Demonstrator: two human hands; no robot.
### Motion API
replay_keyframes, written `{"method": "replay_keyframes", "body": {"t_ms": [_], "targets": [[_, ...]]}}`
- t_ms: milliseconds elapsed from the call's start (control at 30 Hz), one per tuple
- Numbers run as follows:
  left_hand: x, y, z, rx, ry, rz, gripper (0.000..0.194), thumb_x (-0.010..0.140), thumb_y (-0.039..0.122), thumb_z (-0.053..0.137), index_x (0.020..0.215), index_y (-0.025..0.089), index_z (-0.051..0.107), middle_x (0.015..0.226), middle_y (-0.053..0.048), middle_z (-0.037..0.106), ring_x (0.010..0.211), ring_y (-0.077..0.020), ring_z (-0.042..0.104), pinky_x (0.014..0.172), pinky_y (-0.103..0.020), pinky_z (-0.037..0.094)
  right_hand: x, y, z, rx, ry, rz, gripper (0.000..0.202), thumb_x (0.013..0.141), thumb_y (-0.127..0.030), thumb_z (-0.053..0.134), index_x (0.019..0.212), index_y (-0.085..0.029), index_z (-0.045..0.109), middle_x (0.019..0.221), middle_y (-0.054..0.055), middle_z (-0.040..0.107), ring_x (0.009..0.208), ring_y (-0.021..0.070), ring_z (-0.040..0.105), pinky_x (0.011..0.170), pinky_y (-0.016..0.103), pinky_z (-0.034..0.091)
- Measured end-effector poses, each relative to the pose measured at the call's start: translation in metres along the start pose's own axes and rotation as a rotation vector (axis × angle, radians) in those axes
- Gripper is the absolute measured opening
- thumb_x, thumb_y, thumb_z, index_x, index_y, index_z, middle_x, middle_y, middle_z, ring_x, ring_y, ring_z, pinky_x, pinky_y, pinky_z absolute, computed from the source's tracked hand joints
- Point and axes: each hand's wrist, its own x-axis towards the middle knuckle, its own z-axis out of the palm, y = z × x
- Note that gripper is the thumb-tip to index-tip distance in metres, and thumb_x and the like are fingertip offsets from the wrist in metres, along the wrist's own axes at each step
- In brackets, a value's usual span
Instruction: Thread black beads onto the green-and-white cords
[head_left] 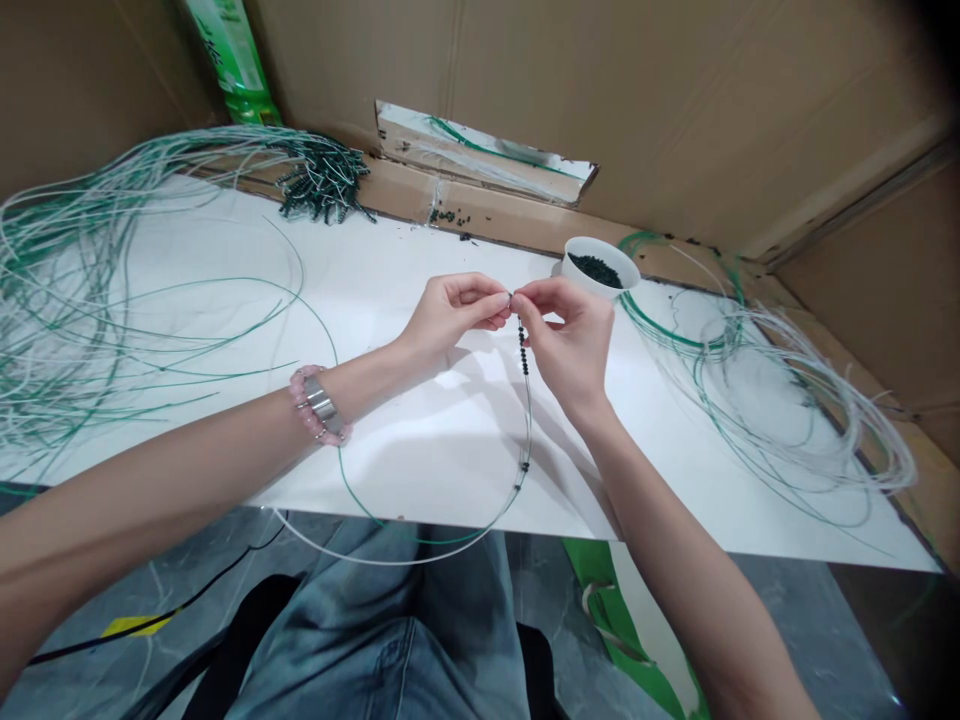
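Note:
My left hand (463,312) and my right hand (564,330) meet over the white board, fingertips pinched together. Between them is the end of a thin cord (529,415) strung with small dark beads (523,350). A row of beads hangs just below my right fingertips, and a few more sit lower on the cord. From there the cord loops down past the board's front edge, where green and white strands show. Right behind my right hand stands a white cup (577,262) holding many dark beads (596,270). What exactly lies between the fingertips is too small to make out.
Green and white cords (67,310) spread over the left side, ending in a bunch of beaded strands (326,180). Coiled cords (810,400) lie at right. Cardboard walls (675,120) enclose the back, with a slot and loose beads (450,216). A green bottle (240,60) stands back left.

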Motion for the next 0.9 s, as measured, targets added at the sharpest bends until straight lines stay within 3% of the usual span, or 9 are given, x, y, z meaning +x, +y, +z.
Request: {"method": "replay_keyframes", "body": {"t_ms": [267,433,567,900], "targets": [[-0.001,0.001,0.001,0.023,-0.012,0.011,0.026,0.062,0.033,0.081,0.072,0.013,0.067,0.063,0.0,0.066,0.061,-0.0078,0.061,0.063,-0.02,0.05,0.0,0.004,0.004,0.117,0.062,0.054,0.009,0.077,-0.015,0.067,0.07,-0.019,0.064,0.067,-0.003,0.065,0.059,0.0095,0.062,0.044,0.018,0.047],[-0.003,0.0,0.006,0.036,0.046,0.072,0.023,0.064,0.031,0.079,0.071,0.013,0.066,0.062,0.001,0.065,0.06,-0.0075,0.06,0.063,-0.021,0.049,0.0,0.004,0.007,0.221,0.107,0.089,0.008,0.075,-0.016,0.068,0.07,-0.019,0.062,0.065,-0.003,0.064,0.057,0.0093,0.061,0.045,0.019,0.051],[-0.006,-0.002,0.01,-0.084,0.096,0.025,0.02,0.066,0.027,0.078,0.072,0.014,0.065,0.063,0.003,0.065,0.059,-0.006,0.059,0.065,-0.021,0.05,-0.001,0.002,0.008,0.283,0.135,0.11,0.008,0.075,-0.017,0.068,0.07,-0.019,0.063,0.065,-0.003,0.064,0.057,0.0092,0.062,0.046,0.019,0.053],[-0.007,-0.004,0.011,-0.231,0.055,-0.057,0.014,0.069,0.022,0.077,0.074,0.016,0.066,0.066,0.004,0.066,0.062,-0.0044,0.06,0.069,-0.019,0.051,0.0,0.0,0.008,0.29,0.146,0.11,0.01,0.073,-0.013,0.069,0.068,-0.019,0.063,0.064,-0.004,0.064,0.055,0.0077,0.061,0.044,0.017,0.052]]}}
